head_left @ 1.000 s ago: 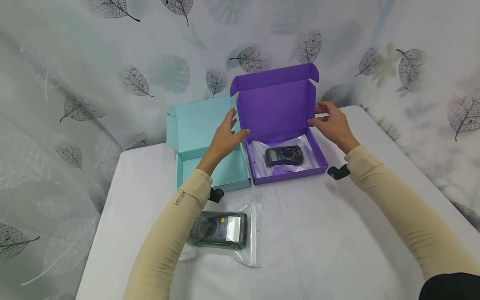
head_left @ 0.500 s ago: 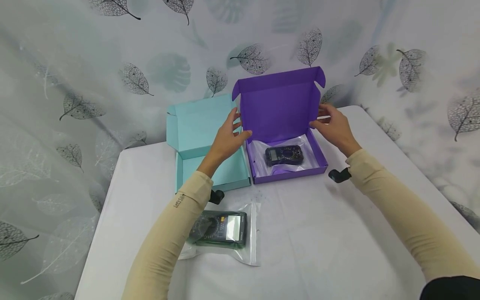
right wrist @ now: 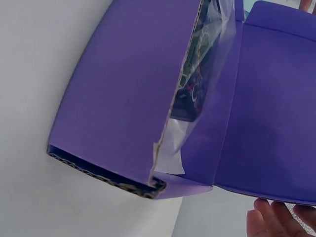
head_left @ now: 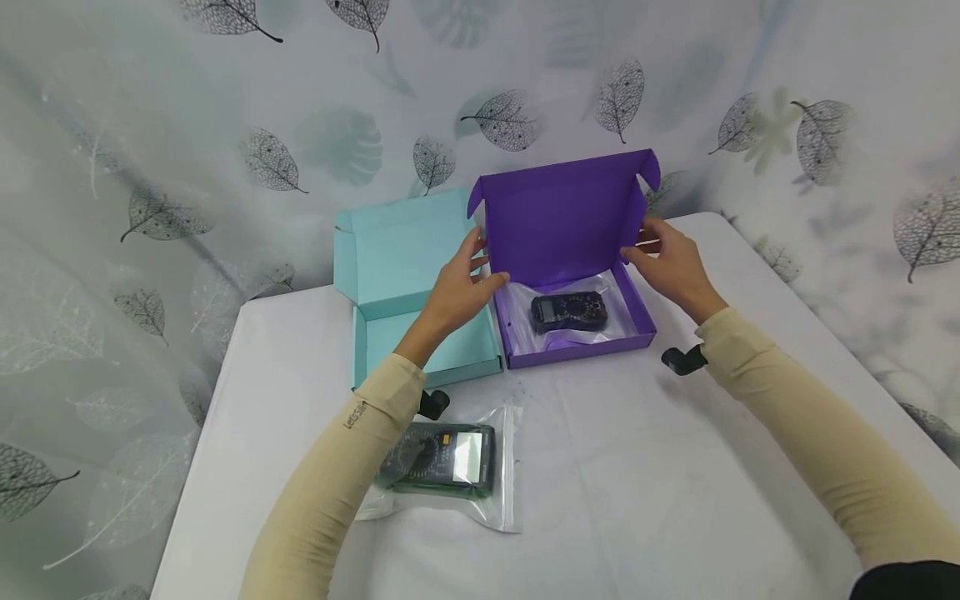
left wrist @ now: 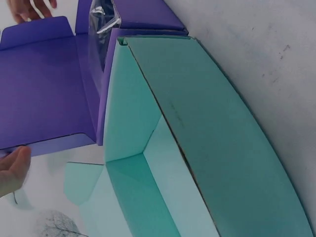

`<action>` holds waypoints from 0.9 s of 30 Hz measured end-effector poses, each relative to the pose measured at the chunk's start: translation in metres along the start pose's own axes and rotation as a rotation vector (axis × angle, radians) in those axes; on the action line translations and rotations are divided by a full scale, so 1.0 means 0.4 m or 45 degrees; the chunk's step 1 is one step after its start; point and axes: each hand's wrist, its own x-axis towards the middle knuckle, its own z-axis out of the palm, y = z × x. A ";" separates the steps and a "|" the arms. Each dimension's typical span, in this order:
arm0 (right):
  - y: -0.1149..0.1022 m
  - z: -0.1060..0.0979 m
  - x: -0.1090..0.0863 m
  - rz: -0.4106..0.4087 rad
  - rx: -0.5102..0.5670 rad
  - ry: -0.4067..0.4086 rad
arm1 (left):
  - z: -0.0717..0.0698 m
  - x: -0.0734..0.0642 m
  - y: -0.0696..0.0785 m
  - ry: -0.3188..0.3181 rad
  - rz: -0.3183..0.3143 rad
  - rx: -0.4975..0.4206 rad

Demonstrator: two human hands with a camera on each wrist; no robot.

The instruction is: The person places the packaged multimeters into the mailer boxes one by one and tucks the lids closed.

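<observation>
My left hand (head_left: 456, 292) holds the left edge of the lid of an open purple cardboard box (head_left: 579, 354). In the left wrist view, its fingertips (left wrist: 19, 160) meet the side flap. At the lid's opposite edge, my right hand (head_left: 671, 265) has its thumb in front and its fingers partly hidden behind. The right wrist view has these fingers (right wrist: 274, 217) against the lid's outer side. The lid (head_left: 562, 217) stands raised, leaning slightly forward. A dark multimeter (head_left: 568, 312) lies in a clear plastic bag inside the box.
An open mint-green box (head_left: 416, 246) stands directly left of the purple one. Nearer the front, partly behind my left sleeve, lies a larger bagged multimeter (head_left: 450, 458). A leaf-patterned curtain (head_left: 360, 100) hangs behind the white table (head_left: 645, 483).
The purple lid has tilted forward, its top edge coming lower and a little to the right. Both hands have moved slightly right and down with it. Both multimeters have stayed in place.
</observation>
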 end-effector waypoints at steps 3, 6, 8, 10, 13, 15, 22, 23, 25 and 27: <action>0.000 0.000 -0.007 -0.015 -0.002 0.002 | 0.004 -0.007 -0.001 -0.002 0.014 -0.020; 0.002 -0.001 -0.017 -0.029 -0.004 0.011 | 0.006 -0.016 -0.002 0.006 0.014 -0.043; 0.004 -0.001 -0.023 -0.032 -0.011 0.018 | 0.007 -0.020 -0.004 0.009 -0.003 -0.048; 0.003 -0.002 -0.030 -0.031 -0.022 0.025 | 0.008 -0.024 -0.006 0.010 -0.024 -0.038; 0.002 -0.001 -0.038 -0.028 -0.032 0.039 | 0.010 -0.028 -0.009 0.004 -0.043 -0.015; 0.002 0.001 -0.042 -0.030 -0.038 0.049 | 0.012 -0.032 -0.010 0.000 -0.049 -0.011; 0.005 0.004 -0.051 -0.028 -0.042 0.063 | 0.019 -0.046 -0.011 -0.023 -0.069 -0.029; 0.005 0.005 -0.053 -0.027 -0.040 0.063 | 0.020 -0.047 -0.011 -0.028 -0.073 -0.029; 0.007 0.006 -0.055 -0.025 -0.039 0.062 | 0.023 -0.052 -0.013 -0.034 -0.074 -0.032; 0.008 0.007 -0.057 -0.028 -0.039 0.065 | 0.026 -0.055 -0.015 -0.039 -0.072 -0.034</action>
